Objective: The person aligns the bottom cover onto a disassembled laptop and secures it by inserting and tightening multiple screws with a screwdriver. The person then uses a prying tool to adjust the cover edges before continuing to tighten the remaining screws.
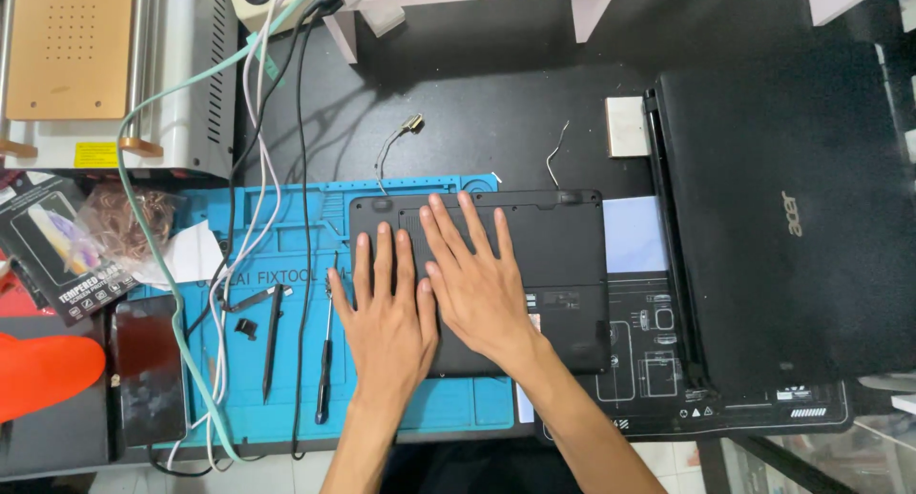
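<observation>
surface: blue mat [458, 408] on black desk [496, 103] | left hand [386, 313], right hand [477, 279]: grip spread flat on laptop base [563, 255]

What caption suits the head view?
Both hands, left hand and right hand, press flat on a black laptop base.

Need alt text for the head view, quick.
Both hands, left hand and right hand, press flat on a black laptop base panel lying on a blue repair mat. A screwdriver lies left; a closed black laptop sits right.
</observation>
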